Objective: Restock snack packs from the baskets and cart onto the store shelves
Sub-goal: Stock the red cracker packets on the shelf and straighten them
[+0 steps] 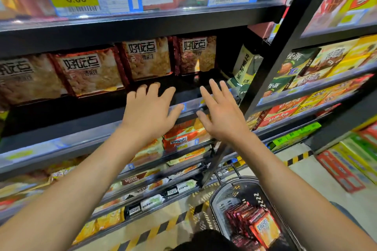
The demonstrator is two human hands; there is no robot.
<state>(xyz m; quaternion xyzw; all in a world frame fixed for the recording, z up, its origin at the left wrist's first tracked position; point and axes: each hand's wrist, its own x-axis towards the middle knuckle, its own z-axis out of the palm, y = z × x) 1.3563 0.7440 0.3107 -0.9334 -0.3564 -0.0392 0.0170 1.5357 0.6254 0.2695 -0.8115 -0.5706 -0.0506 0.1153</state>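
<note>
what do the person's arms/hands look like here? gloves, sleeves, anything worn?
Both bare: left hand and right hand have no gloves, rings or watch visible. Forearms are uncovered right to the frame edge, so no sleeves show. No markings or bands.

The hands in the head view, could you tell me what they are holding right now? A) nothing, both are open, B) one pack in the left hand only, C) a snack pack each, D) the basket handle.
A: the left hand and right hand both reach toward the shelf with fingers spread and no pack in them; the basket sits below on the floor.
</note>
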